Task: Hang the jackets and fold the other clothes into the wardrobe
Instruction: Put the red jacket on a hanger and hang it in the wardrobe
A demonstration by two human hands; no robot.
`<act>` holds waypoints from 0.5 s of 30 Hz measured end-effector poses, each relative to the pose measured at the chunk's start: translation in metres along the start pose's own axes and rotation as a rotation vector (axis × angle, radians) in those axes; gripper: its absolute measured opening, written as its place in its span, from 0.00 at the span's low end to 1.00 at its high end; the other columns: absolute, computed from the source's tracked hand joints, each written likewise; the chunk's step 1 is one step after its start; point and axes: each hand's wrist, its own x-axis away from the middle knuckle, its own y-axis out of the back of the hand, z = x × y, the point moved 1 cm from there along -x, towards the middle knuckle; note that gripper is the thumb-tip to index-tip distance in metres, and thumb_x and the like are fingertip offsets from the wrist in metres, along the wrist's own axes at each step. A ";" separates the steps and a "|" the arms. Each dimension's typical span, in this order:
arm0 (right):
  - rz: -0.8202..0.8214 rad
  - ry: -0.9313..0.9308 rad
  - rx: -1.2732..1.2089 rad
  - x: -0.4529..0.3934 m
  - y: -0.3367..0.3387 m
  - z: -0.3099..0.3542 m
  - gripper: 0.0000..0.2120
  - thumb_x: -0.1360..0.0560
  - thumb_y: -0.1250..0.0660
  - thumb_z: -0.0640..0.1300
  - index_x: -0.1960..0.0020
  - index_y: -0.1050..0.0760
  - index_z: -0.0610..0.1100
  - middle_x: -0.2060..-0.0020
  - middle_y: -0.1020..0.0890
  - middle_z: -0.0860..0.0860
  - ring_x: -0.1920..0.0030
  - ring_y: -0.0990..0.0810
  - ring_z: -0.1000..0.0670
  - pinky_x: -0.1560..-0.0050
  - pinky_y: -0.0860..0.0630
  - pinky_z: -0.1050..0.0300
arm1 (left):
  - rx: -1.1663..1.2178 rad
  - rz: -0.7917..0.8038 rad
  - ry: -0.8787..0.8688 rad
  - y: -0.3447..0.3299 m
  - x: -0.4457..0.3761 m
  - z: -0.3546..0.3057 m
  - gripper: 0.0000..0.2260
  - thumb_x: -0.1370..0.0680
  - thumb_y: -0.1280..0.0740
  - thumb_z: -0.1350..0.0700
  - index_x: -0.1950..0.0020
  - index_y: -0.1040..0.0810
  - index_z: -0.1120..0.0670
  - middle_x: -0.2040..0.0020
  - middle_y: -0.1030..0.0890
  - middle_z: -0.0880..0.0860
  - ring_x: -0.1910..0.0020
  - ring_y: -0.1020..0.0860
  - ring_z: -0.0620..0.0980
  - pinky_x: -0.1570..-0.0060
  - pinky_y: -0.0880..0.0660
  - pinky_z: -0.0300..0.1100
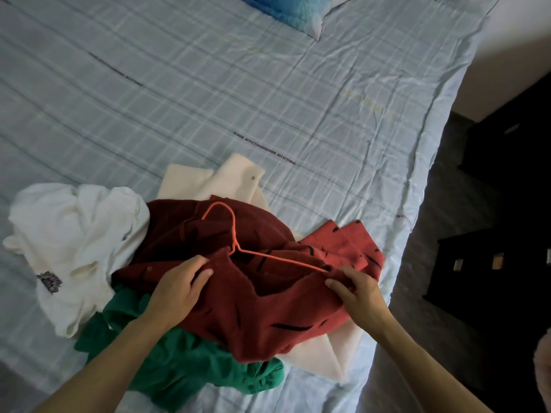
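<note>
Head view, looking down on a bed (268,84) covered in a pale blue checked sheet. At the far left I see a white top (68,234) lying crumpled, with a small dark printed patch near its lower edge. Below and beside it a green garment (179,362) spreads out in a heap toward the near edge of the bed, partly under the red one.

My left hand (179,287) comes in from the lower left; its grip is closed on the collar edge of the red jacket (268,317), fingers curled over the fabric. The jacket is dark red with short black dashes and lies on top of the pile, in the middle of the near side of the bed. An orange hanger (235,234) lies on it, hook pointing away from me and one arm running right, its end tucked under the fabric at the shoulder. A cream garment (214,180) lies beneath, showing beyond the jacket and again at its near right corner.

My right hand (357,290) pinches the jacket's shoulder where the hanger arm ends, grip closed on the cloth. A blue pillow (295,10) lies at the top of the bed. To the right, dark furniture (507,219) stands on the floor beside the bed.
</note>
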 end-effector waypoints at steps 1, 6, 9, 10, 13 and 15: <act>-0.007 0.019 -0.017 0.000 0.004 0.008 0.15 0.25 0.27 0.42 0.64 0.24 0.59 0.72 0.25 0.56 0.69 0.30 0.54 0.66 0.32 0.63 | 0.019 -0.020 -0.008 0.008 0.003 -0.006 0.13 0.19 0.43 0.43 0.47 0.23 0.49 0.57 0.19 0.43 0.57 0.20 0.40 0.55 0.24 0.42; -0.076 0.114 -0.103 -0.006 0.030 0.061 0.09 0.26 0.28 0.35 0.58 0.18 0.49 0.63 0.17 0.63 0.62 0.20 0.60 0.61 0.29 0.72 | 0.039 -0.206 -0.103 0.060 0.008 -0.046 0.14 0.19 0.43 0.44 0.55 0.23 0.51 0.65 0.23 0.43 0.64 0.23 0.42 0.63 0.28 0.39; -0.134 0.175 -0.181 -0.013 0.049 0.094 0.10 0.26 0.30 0.31 0.58 0.18 0.45 0.61 0.16 0.61 0.59 0.19 0.61 0.56 0.28 0.73 | 0.014 -0.337 -0.182 0.095 0.004 -0.073 0.15 0.20 0.41 0.47 0.54 0.21 0.55 0.62 0.22 0.43 0.63 0.24 0.43 0.61 0.29 0.39; -0.155 0.195 -0.205 -0.013 0.055 0.105 0.11 0.26 0.30 0.30 0.58 0.18 0.46 0.60 0.16 0.60 0.58 0.19 0.61 0.53 0.28 0.73 | 0.007 -0.366 -0.203 0.106 0.002 -0.082 0.14 0.20 0.40 0.47 0.53 0.21 0.55 0.62 0.22 0.42 0.63 0.24 0.42 0.61 0.29 0.36; -0.237 0.245 -0.299 -0.010 0.074 0.133 0.14 0.26 0.30 0.29 0.57 0.18 0.48 0.60 0.15 0.59 0.57 0.19 0.61 0.51 0.27 0.71 | -0.023 -0.429 -0.264 0.135 0.001 -0.112 0.13 0.19 0.40 0.47 0.51 0.20 0.53 0.62 0.22 0.41 0.63 0.24 0.42 0.60 0.30 0.34; -0.282 0.282 -0.347 -0.004 0.088 0.150 0.13 0.26 0.31 0.29 0.56 0.17 0.46 0.58 0.15 0.56 0.55 0.18 0.59 0.49 0.25 0.69 | -0.047 -0.477 -0.324 0.150 0.001 -0.131 0.13 0.20 0.39 0.48 0.51 0.20 0.54 0.61 0.22 0.43 0.62 0.24 0.43 0.59 0.31 0.33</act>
